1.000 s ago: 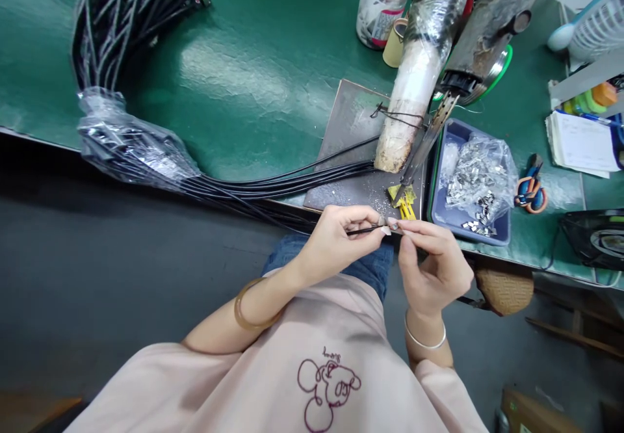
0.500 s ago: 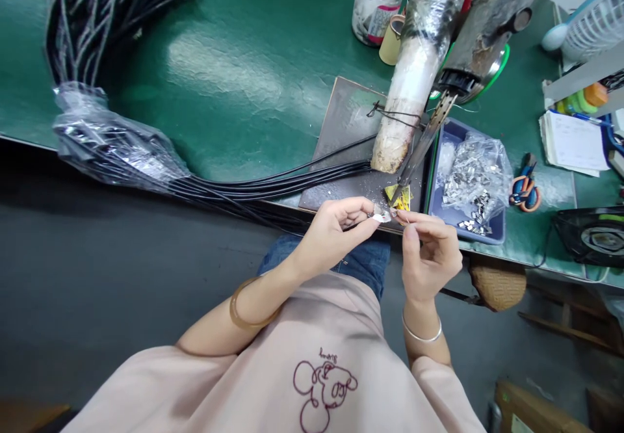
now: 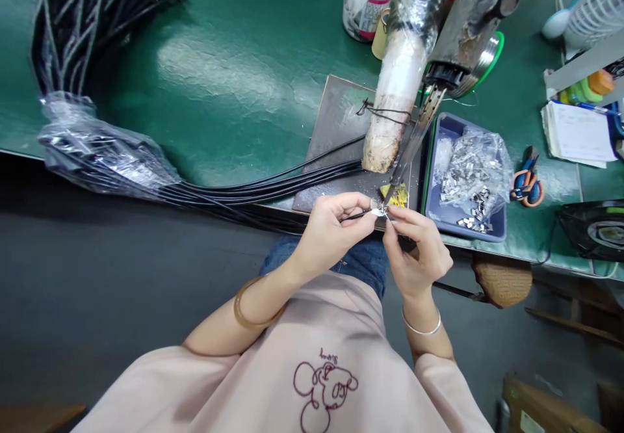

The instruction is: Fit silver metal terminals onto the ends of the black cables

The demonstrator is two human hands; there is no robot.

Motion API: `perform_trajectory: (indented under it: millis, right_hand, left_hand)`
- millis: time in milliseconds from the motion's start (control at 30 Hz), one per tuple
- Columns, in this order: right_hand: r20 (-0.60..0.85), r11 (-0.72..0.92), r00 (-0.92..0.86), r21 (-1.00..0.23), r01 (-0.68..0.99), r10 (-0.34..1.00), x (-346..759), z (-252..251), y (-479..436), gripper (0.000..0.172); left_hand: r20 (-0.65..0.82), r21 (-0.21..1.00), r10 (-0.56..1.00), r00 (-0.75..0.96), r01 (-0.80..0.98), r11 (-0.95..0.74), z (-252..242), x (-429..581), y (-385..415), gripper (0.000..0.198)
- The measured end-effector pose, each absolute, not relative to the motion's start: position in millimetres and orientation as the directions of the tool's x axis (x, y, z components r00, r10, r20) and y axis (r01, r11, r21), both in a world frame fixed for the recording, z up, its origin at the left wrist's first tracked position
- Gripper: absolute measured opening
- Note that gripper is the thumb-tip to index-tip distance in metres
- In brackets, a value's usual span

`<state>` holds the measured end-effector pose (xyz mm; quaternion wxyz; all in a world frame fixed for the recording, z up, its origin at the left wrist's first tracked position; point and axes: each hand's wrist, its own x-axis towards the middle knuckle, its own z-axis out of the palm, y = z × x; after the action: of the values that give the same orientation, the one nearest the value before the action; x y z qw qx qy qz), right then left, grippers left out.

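Observation:
My left hand (image 3: 336,228) is closed in a pinch on the end of a black cable (image 3: 358,215), with a small white piece at its tip. Close against it, my right hand (image 3: 419,248) pinches a thin silvery strand of solder wire (image 3: 388,216). The two sets of fingertips almost meet at the bench edge. Just above them, the tip of a mounted soldering iron (image 3: 407,150) points down at the cable end. A yellow sponge (image 3: 397,196) lies behind the fingertips. What exactly touches the iron's tip is too small to make out.
A wrapped extraction pipe (image 3: 392,88) hangs beside the iron over a grey board (image 3: 336,121). To the left runs a bagged cable bundle (image 3: 107,150). On the right are a blue tray (image 3: 500,225) of metal connector shells, cutters (image 3: 527,183) and a small fan (image 3: 595,235).
My right hand has moved left, bringing the solder wire to the cable end beneath the iron's tip. My left hand stays nearly in place, and the view has shifted slightly.

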<state>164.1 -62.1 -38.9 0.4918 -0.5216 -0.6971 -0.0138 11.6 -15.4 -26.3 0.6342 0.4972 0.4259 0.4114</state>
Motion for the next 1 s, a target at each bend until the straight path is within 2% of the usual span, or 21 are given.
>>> perform_trajectory:
  millis: [367, 733, 1000]
  right_hand:
    - [0.692, 0.443, 0.057, -0.521, 0.730, 0.719, 163.4, -34.6, -55.8, 0.024]
    - [0.684, 0.453, 0.060, -0.544, 0.707, 0.727, 160.9, -32.9, -58.0, 0.024]
    - [0.680, 0.428, 0.051, -0.515, 0.743, 0.731, 164.0, -31.8, -56.1, 0.024]
  left_hand:
    - [-0.134, 0.977, 0.946, 0.294, -0.122, 0.176, -20.5, 14.0, -10.6, 0.006]
    - [-0.159, 0.967, 0.924, 0.349, -0.135, 0.217, -13.7, 11.1, -3.5, 0.012]
    - [-0.117, 0.989, 0.929, 0.350, -0.047, 0.142, -19.4, 9.3, -7.0, 0.011]
